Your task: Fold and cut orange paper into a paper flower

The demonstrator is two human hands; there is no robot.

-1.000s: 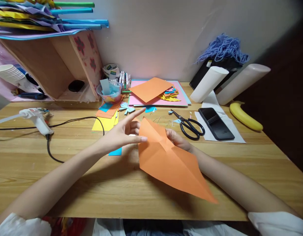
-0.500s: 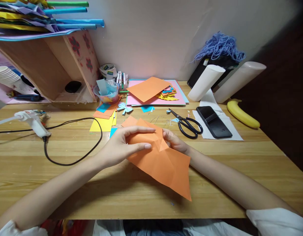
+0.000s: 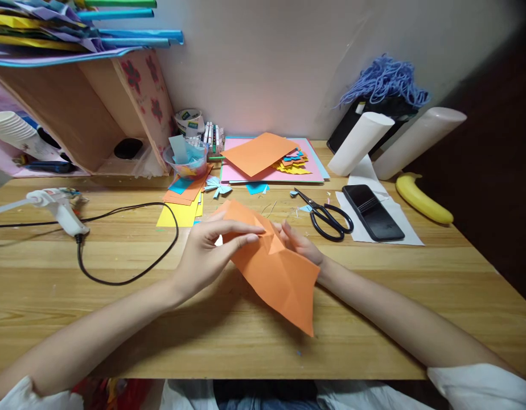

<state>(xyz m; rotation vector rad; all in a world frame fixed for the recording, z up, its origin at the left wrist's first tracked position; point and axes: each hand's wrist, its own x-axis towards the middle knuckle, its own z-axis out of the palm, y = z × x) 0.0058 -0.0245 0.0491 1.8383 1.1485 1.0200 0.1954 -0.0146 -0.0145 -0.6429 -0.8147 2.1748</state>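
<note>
An orange paper sheet (image 3: 280, 273), creased and partly folded, is held just above the wooden desk (image 3: 118, 319) in front of me. My left hand (image 3: 207, 253) pinches its upper left part between thumb and fingers. On the paper's right side, my right hand (image 3: 299, 245) holds it with fingertips at the fold near the middle. The sheet's lower corner points toward me.
Black scissors (image 3: 327, 216), a black phone (image 3: 373, 212) on white paper and a banana (image 3: 423, 199) lie to the right. A pink and orange paper stack (image 3: 271, 156) sits behind. A glue gun (image 3: 58, 208) with its black cord (image 3: 130, 273) lies left, beside yellow sheets (image 3: 180, 213).
The orange sheet has been turned and drawn in, so its long lower corner now reaches less far toward the right. My left hand went from open fingers to pinching the paper.
</note>
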